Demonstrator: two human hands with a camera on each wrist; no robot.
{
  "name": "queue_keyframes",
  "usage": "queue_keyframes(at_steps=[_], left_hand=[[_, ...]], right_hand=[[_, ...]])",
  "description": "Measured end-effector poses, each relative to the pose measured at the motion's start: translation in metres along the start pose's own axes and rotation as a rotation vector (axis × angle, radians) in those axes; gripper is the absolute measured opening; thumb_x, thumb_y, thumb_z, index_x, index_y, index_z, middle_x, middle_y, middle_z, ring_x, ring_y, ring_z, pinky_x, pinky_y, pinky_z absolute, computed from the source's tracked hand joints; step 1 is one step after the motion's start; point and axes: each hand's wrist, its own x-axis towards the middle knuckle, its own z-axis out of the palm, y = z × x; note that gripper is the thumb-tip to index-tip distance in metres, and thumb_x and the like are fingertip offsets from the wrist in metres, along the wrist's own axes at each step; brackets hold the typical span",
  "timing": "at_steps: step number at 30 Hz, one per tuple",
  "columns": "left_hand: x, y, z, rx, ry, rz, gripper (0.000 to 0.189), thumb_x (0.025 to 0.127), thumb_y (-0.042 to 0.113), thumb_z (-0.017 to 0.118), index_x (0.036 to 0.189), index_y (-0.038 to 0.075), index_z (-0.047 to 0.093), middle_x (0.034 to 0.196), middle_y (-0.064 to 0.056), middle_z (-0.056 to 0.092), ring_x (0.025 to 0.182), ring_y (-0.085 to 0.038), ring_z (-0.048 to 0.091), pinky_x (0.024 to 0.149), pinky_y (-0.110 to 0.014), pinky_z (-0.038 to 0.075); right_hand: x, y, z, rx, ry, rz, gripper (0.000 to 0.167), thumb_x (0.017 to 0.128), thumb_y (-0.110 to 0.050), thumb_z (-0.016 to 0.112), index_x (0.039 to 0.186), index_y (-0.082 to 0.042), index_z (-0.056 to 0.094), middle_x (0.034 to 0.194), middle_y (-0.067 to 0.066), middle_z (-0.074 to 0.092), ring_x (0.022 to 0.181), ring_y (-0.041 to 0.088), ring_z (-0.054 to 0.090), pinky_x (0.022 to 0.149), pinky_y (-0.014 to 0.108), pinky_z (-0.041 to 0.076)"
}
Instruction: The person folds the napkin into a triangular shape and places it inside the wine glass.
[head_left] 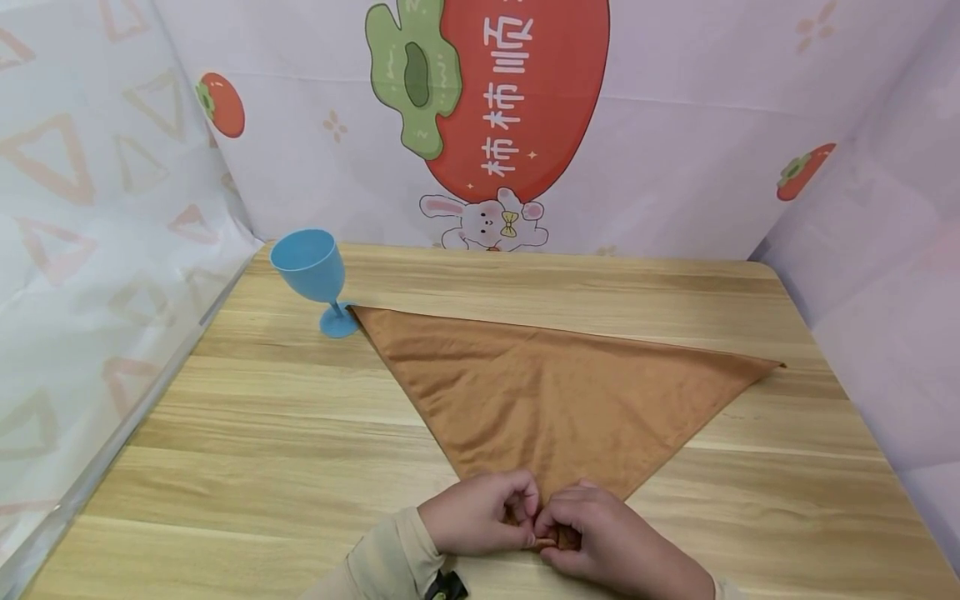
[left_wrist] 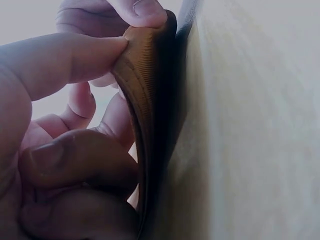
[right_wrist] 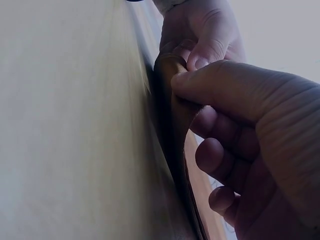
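An orange-brown cloth (head_left: pixel 540 392) lies folded in a triangle on the table, its long edge at the back and its point toward me. At that near point my left hand (head_left: pixel 487 512) pinches the cloth between thumb and finger. Close beside it, my right hand (head_left: pixel 588 529) pinches the same corner. In the left wrist view the cloth's stitched edge (left_wrist: pixel 137 75) is lifted a little off the tabletop, with both thumbs on it. The right wrist view has the right thumb (right_wrist: pixel 215 90) pressing the cloth, the other fingers curled behind.
A blue plastic goblet (head_left: pixel 311 267) stands upright at the back left, its base at the cloth's left corner. The wood-grain table (head_left: pixel 300 450) meets a printed backdrop (head_left: pixel 675 167) behind and hanging sheets at both sides. A small black object (head_left: pixel 446 586) is by the left cuff.
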Motion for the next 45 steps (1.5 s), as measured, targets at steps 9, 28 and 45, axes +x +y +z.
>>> queue_keyframes(at_steps=[9,28,45], left_hand=[[-0.0002,0.0,-0.0004,-0.038,0.005,-0.038,0.024,0.087,0.006,0.075,0.088,0.015,0.054,0.076,0.017,0.064,0.072,0.008,0.059,0.07,-0.014,0.049],[0.001,0.0013,-0.0013,-0.077,-0.006,-0.061,0.025,0.086,0.0,0.074,0.089,0.014,0.054,0.073,0.015,0.064,0.069,0.006,0.058,0.069,-0.014,0.049],[-0.0016,0.0035,-0.0027,0.145,-0.025,0.068,0.017,0.088,0.009,0.076,0.09,0.016,0.061,0.077,0.018,0.061,0.071,0.012,0.053,0.067,-0.01,0.047]], right_hand=[[0.0007,0.0005,0.0013,-0.025,0.023,-0.015,0.022,0.08,-0.019,0.086,0.09,-0.029,0.07,0.082,-0.025,0.058,0.07,-0.01,0.048,0.075,0.014,0.037],[0.0009,-0.0004,0.0025,-0.047,0.019,0.017,0.02,0.081,-0.026,0.085,0.08,-0.031,0.066,0.074,-0.028,0.051,0.066,-0.013,0.043,0.069,0.014,0.035],[0.001,0.0058,0.0043,0.086,-0.01,0.01,0.025,0.082,-0.017,0.083,0.081,-0.031,0.063,0.07,-0.025,0.05,0.065,-0.011,0.045,0.072,0.014,0.035]])
